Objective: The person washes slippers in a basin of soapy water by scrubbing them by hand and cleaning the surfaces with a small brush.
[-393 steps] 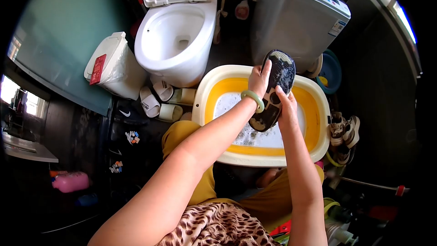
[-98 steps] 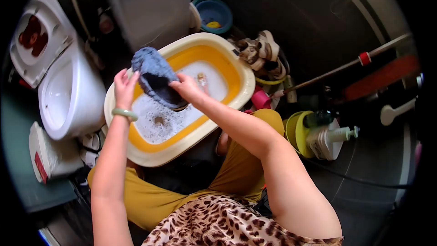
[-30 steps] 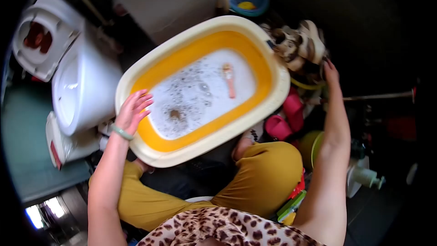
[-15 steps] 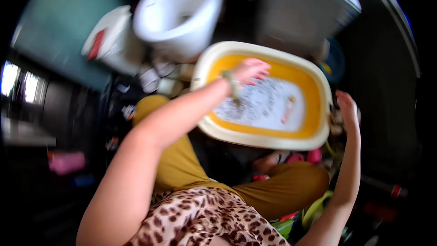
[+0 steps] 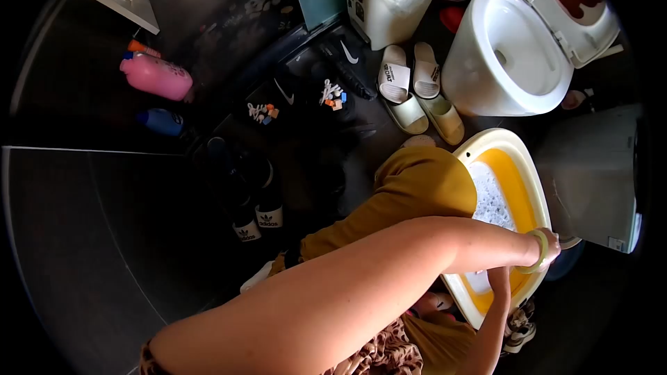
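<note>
A cream and yellow tub [image 5: 521,167] of sudsy water stands at the right. My left hand [image 5: 551,246], with a pale green bangle at the wrist, is at the tub's far edge; its fingers are mostly hidden, so what it touches cannot be made out. Just below it, my right hand [image 5: 499,276] reaches over the tub, largely behind the left forearm, and its fingers do not show clearly. No shoe is visible in either hand.
Slippers [image 5: 394,76] lie before the toilet [image 5: 514,48], beside a white bin [image 5: 389,7]. Black shoes and adidas slides [image 5: 269,217] are on the dark floor. A pink bottle [image 5: 158,75] is at upper left. The washing machine [image 5: 594,173] and sneakers [image 5: 520,337] are at right.
The view has swung left, so the tub now appears at the right. My left hand has moved across to the tub's far edge, and my right hand has come in over the tub. The dark shoe held earlier is gone from view.
</note>
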Demonstrator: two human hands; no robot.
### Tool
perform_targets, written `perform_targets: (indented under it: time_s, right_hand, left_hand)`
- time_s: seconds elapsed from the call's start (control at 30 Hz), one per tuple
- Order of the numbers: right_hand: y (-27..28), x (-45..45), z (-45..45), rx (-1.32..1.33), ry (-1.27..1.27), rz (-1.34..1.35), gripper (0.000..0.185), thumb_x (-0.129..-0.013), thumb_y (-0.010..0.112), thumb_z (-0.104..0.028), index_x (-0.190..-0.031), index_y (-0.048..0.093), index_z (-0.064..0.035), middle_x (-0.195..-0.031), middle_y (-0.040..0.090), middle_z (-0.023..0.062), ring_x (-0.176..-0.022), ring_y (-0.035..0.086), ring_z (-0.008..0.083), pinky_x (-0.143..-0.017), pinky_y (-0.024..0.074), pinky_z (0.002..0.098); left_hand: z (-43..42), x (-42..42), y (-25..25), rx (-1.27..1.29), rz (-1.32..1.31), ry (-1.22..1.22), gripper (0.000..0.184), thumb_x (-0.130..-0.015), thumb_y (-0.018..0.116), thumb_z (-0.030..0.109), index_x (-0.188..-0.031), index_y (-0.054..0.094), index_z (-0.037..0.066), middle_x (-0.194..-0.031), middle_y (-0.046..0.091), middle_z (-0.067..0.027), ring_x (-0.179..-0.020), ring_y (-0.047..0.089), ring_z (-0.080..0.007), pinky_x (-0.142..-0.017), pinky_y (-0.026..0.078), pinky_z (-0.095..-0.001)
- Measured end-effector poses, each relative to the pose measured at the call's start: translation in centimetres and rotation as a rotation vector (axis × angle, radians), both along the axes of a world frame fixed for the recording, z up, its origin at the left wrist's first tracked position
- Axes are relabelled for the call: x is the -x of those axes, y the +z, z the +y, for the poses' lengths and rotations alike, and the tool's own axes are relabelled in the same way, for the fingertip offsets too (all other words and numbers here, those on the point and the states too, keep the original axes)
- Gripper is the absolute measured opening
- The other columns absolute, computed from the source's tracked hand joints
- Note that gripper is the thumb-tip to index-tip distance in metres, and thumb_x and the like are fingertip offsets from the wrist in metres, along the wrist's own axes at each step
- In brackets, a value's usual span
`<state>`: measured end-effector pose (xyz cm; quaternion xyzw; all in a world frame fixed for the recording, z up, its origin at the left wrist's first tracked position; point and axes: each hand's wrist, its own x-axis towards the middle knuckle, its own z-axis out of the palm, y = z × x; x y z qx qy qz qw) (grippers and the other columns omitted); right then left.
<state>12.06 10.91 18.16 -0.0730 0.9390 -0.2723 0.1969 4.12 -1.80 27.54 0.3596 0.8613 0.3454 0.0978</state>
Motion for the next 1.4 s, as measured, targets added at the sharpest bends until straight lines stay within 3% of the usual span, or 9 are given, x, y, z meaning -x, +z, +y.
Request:
perform_targets:
  time_s: [0.3, 0.5, 0.67, 0.9, 1.03, 1.1, 1.13, 1.3, 1.4]
  right_hand:
    - [0.3, 1.4, -1.6, 0.202, -0.154, -0.156, 0.051, -0.093, 0.043, -0.028, -0.137, 0.031, -0.0055, -0.138, 0.036, 0.0137, -0.126, 0.036, 0.0239, -0.102, 0.0309, 0.0386]
    - [1.0, 1.8, -1.3, 0.831, -0.514, -0.423, 0.055, -0.095, 0.036, -0.036, -0.141, 0.026, -0.0077, -0.143, 0.03, 0.0142, -0.131, 0.031, 0.025, -0.106, 0.0278, 0.0404]
    - [3.4, 0.2, -5.8, 1.322, -0.756, -0.287, 0.06, -0.096, 0.03, -0.043, -0.144, 0.02, -0.009, -0.148, 0.022, 0.0132, -0.136, 0.022, 0.0265, -0.111, 0.0169, 0.044]
    - [3.5, 0.2, -11.1, 1.83, -0.775, -0.062, 0.067, -0.094, 0.028, -0.052, -0.146, 0.015, -0.0112, -0.152, 0.014, 0.0065, -0.14, 0.01, 0.0257, -0.113, 0.0038, 0.0432]
    - [2.9, 0.9, -8.8, 1.805, -0.603, 0.066, 0.06, -0.094, 0.039, -0.044, -0.142, 0.026, -0.0102, -0.147, 0.029, 0.0069, -0.138, 0.019, 0.0269, -0.112, 0.0078, 0.0475]
    - [3.1, 1.4, -7.8, 2.055, -0.615, -0.019, 0.051, -0.094, 0.044, -0.035, -0.136, 0.037, -0.0087, -0.137, 0.042, 0.0097, -0.136, 0.025, 0.0279, -0.111, 0.0125, 0.0496]
    - [3.3, 1.3, -7.2, 1.955, -0.716, 0.009, 0.036, -0.093, 0.05, -0.028, -0.123, 0.05, -0.0092, -0.116, 0.058, 0.0085, -0.125, 0.042, 0.0263, -0.105, 0.0285, 0.0493]
    - [3.7, 2.1, -5.6, 1.79, -0.807, 0.094, 0.032, -0.094, 0.048, -0.027, -0.118, 0.052, -0.0066, -0.11, 0.059, 0.0088, -0.113, 0.049, 0.0242, -0.096, 0.037, 0.0433]
    - [2.0, 3.2, -3.3, 1.648, -0.914, 0.149, 0.03, -0.094, 0.047, -0.026, -0.114, 0.053, -0.005, -0.106, 0.06, 0.009, -0.105, 0.053, 0.0229, -0.09, 0.0421, 0.0397]
  left_hand:
    - [2.9, 1.8, -0.1, 0.015, 0.05, 0.072, 0.028, -0.076, 0.066, 0.023, -0.097, 0.069, 0.005, -0.097, 0.067, -0.011, -0.09, 0.065, -0.0231, -0.077, 0.053, -0.032]
    - [6.3, 2.2, -1.6, 0.14, 0.165, -0.105, 0.029, -0.079, 0.065, 0.026, -0.098, 0.069, 0.005, -0.099, 0.067, -0.0114, -0.09, 0.065, -0.0248, -0.077, 0.053, -0.034]
    - [2.4, 1.5, 0.8, -0.766, -0.556, 0.203, 0.034, -0.082, 0.065, 0.026, -0.104, 0.059, 0.0, -0.102, 0.061, -0.0183, -0.099, 0.058, -0.0315, -0.09, 0.044, -0.0395]
    - [3.8, 2.0, 0.2, -1.073, -0.781, 0.294, 0.035, -0.091, 0.053, 0.031, -0.103, 0.057, -0.002, -0.104, 0.063, -0.0176, -0.098, 0.061, -0.0294, -0.088, 0.046, -0.0361]
    - [4.8, 1.3, -1.5, -0.987, -0.688, 0.319, 0.032, -0.091, 0.054, 0.029, -0.103, 0.056, 0.0, -0.103, 0.063, -0.0152, -0.098, 0.061, -0.0268, -0.086, 0.047, -0.034]
    - [5.6, 0.6, -2.0, -0.938, -0.648, 0.317, 0.03, -0.091, 0.054, 0.029, -0.103, 0.056, 0.001, -0.103, 0.063, -0.0141, -0.098, 0.061, -0.0255, -0.085, 0.048, -0.0329]
    - [5.9, 0.6, -2.3, -0.916, -0.628, 0.319, 0.029, -0.091, 0.054, 0.028, -0.103, 0.056, 0.002, -0.103, 0.063, -0.0135, -0.098, 0.061, -0.0248, -0.085, 0.048, -0.0324]
    - [7.1, -1.0, -5.1, -0.78, -0.486, 0.334, 0.025, -0.091, 0.055, 0.026, -0.103, 0.055, 0.005, -0.102, 0.063, -0.0106, -0.098, 0.061, -0.0215, -0.083, 0.05, -0.0297]
    - [4.7, -2.1, -4.8, -0.712, -0.532, 0.27, 0.037, -0.084, 0.062, 0.028, -0.109, 0.053, 0.003, -0.097, 0.063, -0.014, -0.093, 0.061, -0.0278, -0.086, 0.046, -0.0387]
